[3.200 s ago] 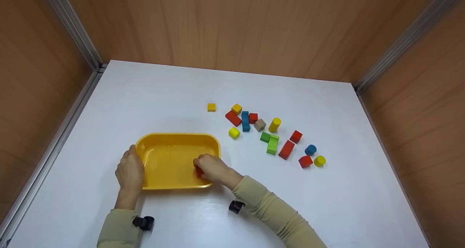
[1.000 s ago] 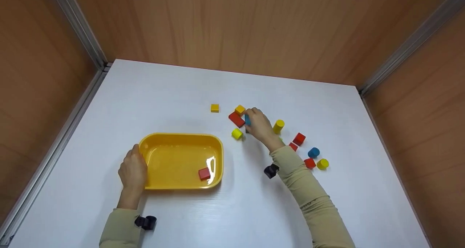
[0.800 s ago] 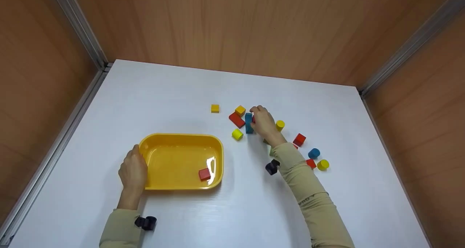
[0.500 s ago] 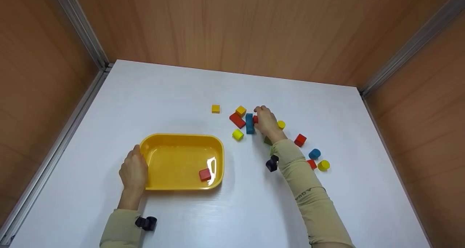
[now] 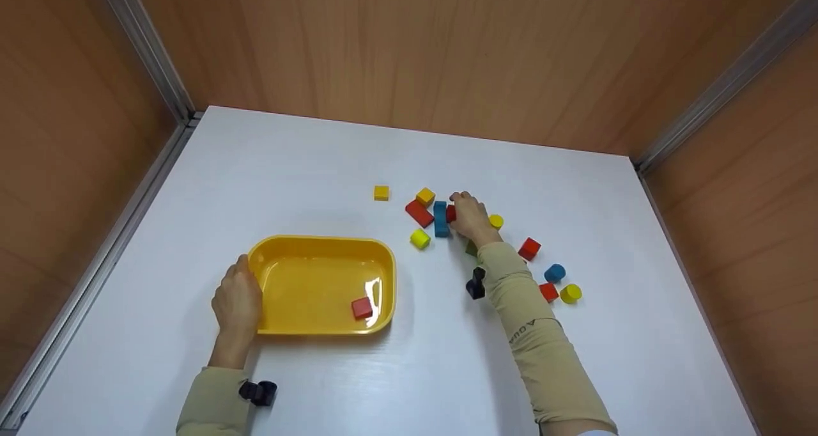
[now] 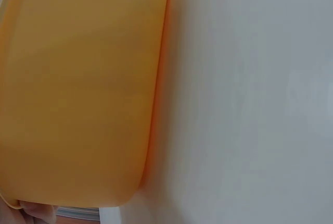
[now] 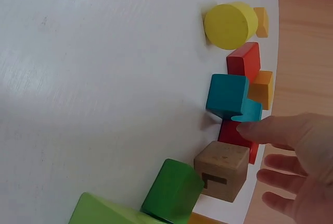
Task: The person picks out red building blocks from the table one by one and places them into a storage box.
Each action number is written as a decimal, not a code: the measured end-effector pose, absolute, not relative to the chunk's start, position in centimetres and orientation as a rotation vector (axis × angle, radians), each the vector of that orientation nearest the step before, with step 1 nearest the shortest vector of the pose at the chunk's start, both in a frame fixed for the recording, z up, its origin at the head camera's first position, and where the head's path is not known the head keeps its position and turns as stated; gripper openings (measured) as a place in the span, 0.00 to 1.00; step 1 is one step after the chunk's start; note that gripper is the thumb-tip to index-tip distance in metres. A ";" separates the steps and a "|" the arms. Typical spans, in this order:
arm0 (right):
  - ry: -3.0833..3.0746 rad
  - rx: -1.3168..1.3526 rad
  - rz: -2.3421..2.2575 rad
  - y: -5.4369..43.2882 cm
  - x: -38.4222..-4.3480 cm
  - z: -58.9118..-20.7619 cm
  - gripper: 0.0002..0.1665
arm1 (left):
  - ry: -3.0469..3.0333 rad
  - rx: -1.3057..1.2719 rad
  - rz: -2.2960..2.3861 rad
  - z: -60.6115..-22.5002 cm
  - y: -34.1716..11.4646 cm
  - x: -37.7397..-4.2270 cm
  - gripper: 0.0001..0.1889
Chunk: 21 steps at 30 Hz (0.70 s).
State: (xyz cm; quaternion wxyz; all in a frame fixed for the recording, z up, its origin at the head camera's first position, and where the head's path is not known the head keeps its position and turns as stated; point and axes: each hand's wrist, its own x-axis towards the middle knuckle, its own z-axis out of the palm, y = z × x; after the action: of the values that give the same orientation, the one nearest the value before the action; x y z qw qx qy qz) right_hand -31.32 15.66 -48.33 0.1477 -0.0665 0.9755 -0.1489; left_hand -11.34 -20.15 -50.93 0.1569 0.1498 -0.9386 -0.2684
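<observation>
My left hand (image 5: 238,302) grips the left rim of the yellow tray (image 5: 319,239); in the left wrist view the tray's outer wall (image 6: 83,99) hides most of that hand. One red block (image 5: 362,308) lies in the tray near its right end. My right hand (image 5: 471,218) is over the block cluster, its thumb at a red cube (image 7: 234,134) and its other fingers loosely spread. Beside that cube are a blue block (image 7: 227,95) and a plain wooden cube (image 7: 223,166). The hand partly covers the red cube in the head view.
Around the hand lie a red block (image 5: 419,213), yellow cubes (image 5: 381,193), a yellow cylinder (image 5: 420,238) and a green block (image 7: 173,191). Further right are a red cube (image 5: 529,249), a blue cylinder (image 5: 555,273) and another yellow cylinder (image 5: 571,293). Wooden panels (image 5: 409,52) border the white table.
My right hand let go of the red block in the tray and moved to the cluster. There it shifted right, from the blue block to the red cube. My left hand stayed on the tray.
</observation>
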 end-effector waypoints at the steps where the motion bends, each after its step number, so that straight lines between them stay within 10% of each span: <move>1: 2.802 -0.194 -0.427 15.7 -31.4 -48.4 0.32 | -2.685 0.429 -0.768 -50.9 -20.1 -11.4 0.15; 21: 2.762 -0.225 -0.441 16.5 -31.9 -50.0 0.28 | -2.678 0.417 -0.768 -51.0 -20.1 -11.6 0.16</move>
State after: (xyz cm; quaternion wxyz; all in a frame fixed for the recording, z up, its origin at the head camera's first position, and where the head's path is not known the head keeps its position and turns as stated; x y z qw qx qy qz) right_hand -31.90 16.48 -50.04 0.1672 -0.0791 0.9705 -0.1549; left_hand -11.55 -20.09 -51.04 0.1617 0.1460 -0.9382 -0.2691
